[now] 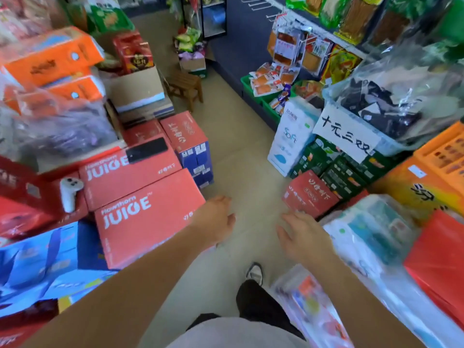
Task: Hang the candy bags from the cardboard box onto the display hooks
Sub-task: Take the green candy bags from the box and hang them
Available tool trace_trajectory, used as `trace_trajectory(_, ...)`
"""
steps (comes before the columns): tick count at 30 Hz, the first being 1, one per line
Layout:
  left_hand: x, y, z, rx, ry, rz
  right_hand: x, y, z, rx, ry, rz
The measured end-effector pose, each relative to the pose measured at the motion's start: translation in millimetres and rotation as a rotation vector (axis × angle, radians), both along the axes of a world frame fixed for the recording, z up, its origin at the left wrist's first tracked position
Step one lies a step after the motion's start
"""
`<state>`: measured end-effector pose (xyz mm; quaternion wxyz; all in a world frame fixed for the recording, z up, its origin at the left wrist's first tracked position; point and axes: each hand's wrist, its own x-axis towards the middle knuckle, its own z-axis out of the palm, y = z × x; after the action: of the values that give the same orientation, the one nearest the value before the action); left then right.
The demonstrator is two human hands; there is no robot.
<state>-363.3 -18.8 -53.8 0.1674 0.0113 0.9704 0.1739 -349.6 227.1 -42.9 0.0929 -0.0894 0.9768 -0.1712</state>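
Observation:
My left hand (pixel 216 219) hangs over the aisle floor beside a red juice carton (pixel 148 217), fingers relaxed, holding nothing. My right hand (pixel 303 237) is spread over the floor near a small red carton (pixel 308 194), also holding nothing. At the far end of the aisle an open cardboard box (pixel 193 64) holds green and purple snack bags (pixel 188 41). Display hooks (pixel 253 3) stick out from the dark wall panel at the upper right; orange snack bags (pixel 286 46) hang on some of them.
Stacked red juice cartons line the left, with a black phone (pixel 147 149) and a white controller (pixel 69 192) on them. A wooden stool (pixel 185 87) stands mid-aisle. Green bins (pixel 253 91), a tissue pack (pixel 291 136) and a signed clear tub (pixel 351 131) crowd the right.

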Motion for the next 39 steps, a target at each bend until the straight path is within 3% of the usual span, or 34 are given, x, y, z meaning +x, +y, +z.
trace_trajectory(6, -113, 12, 0, 0.019, -0.071, 0.074, -134, 9, 20, 0.068, -0.164, 0.094)
trace_trajectory(16, -297, -29, -4, 0.052, 0.036, 0.215, -338, -20, 27, 0.061, -0.142, 0.150)
trace_trajectory(32, -588, -93, -5, 0.095, -0.106, 0.281, -663, -120, 25, 0.007, -0.159, 0.231)
trace_trajectory(39, -742, -116, -9, 0.107, -0.022, 0.421, -835, -153, 0, 0.075, -0.177, 0.344)
